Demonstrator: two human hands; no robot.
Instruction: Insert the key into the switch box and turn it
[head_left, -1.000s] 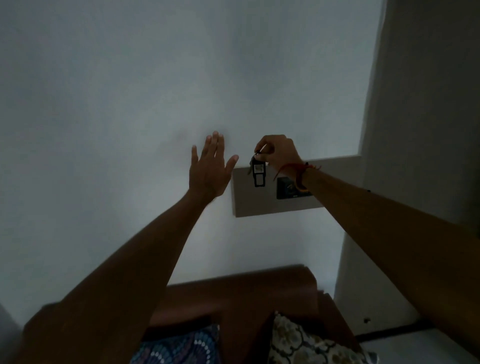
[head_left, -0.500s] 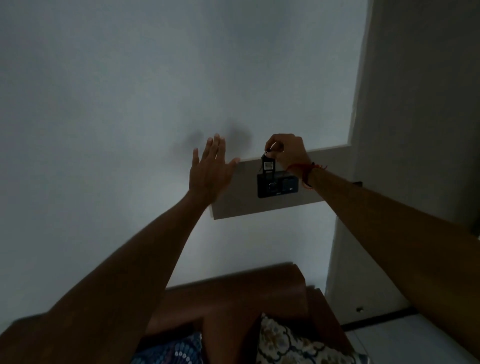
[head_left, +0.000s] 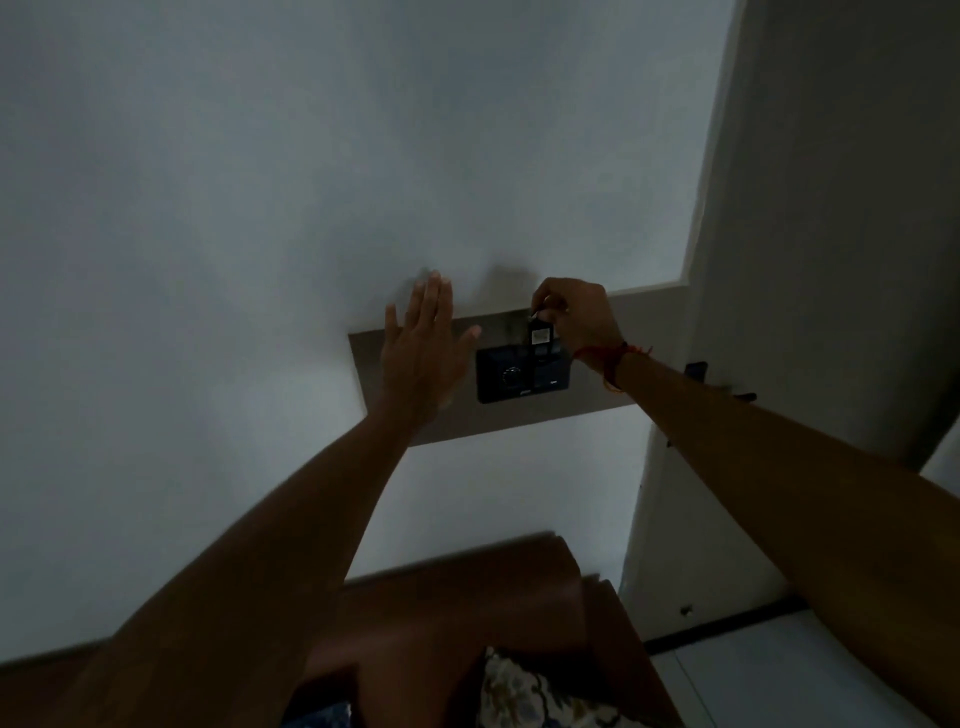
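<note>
Fingers (head_left: 545, 304) of the right hand (head_left: 576, 319) pinch the key (head_left: 535, 315) at its top, with a dark tag (head_left: 540, 338) hanging straight down from it. The tag's lower end overlaps the top edge of the switch box (head_left: 524, 375), a black unit mounted on a grey-brown panel (head_left: 519, 421) on the wall (head_left: 260, 208). Whether the key's tip is in any slot cannot be told; it sits at 12 o'clock from the box's round dial (head_left: 513, 375). At 9 o'clock from the box, the left hand (head_left: 423, 353) is spread flat, fingers straight and together, thumb out, holding nothing, its palm toward the wall over the panel's left end. A red thread (head_left: 618, 356) circles the right wrist. At 6 o'clock, low in the view, lie a wooden headboard (head_left: 467, 587) and a patterned pillow (head_left: 524, 696).
</note>
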